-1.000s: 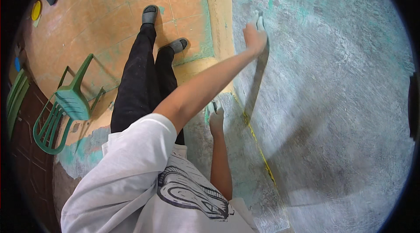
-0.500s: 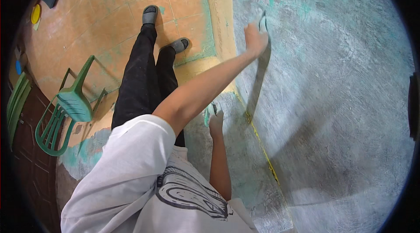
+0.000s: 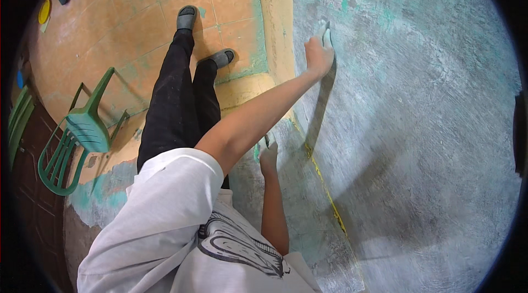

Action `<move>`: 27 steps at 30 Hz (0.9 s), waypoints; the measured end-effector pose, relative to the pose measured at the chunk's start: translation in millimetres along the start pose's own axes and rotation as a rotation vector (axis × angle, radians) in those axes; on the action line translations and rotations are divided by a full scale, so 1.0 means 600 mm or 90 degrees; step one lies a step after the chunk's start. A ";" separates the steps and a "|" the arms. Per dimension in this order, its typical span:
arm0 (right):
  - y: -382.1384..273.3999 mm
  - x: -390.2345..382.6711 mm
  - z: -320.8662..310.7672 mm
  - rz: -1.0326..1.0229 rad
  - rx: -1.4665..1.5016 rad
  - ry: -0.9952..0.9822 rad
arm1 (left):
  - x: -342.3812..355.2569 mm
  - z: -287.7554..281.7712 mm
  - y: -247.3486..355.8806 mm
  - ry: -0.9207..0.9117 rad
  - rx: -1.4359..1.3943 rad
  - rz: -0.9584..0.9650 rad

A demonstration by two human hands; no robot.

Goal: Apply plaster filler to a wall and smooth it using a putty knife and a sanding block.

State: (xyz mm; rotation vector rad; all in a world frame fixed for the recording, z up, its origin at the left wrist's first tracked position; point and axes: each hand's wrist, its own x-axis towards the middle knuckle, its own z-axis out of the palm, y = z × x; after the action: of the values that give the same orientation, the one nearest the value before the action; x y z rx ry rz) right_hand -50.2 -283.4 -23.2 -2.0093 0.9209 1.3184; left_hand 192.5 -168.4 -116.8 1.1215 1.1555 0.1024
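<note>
My left hand (image 3: 318,55) reaches across my body and is shut on a pale-bladed scraper (image 3: 325,32), whose blade lies against the grey-and-green plastered wall (image 3: 418,128). My right hand (image 3: 268,156) is lower, near the wall's corner edge, and holds a small pale tool (image 3: 269,140) close to the surface. My black trousers and grey sandals (image 3: 187,17) stand on the orange tiled floor (image 3: 137,23).
A green plastic chair (image 3: 82,133) stands to my left on the tiles. A yellow line (image 3: 324,188) runs down the wall near its corner. A yellowish ledge (image 3: 275,12) borders wall and floor. Dark objects lie at the far left rim.
My left hand and the scraper have shifted only slightly along the wall. My right hand stays in about the same place.
</note>
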 end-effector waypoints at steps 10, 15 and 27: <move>0.171 0.069 -0.050 -0.315 -0.100 -0.039 | -0.160 0.033 0.017 0.021 -0.148 0.178; -0.017 0.019 -0.016 0.113 -0.043 -0.037 | -0.010 0.006 -0.026 0.011 0.073 -0.022; 0.100 0.053 -0.008 -0.323 -0.006 -0.007 | -0.070 0.023 -0.039 0.028 0.016 0.018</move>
State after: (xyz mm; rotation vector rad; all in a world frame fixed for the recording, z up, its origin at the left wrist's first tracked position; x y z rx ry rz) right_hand -85.7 -331.0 -56.0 -2.0575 0.3563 1.0438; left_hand 172.9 -213.1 -106.7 1.1625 1.1834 0.1358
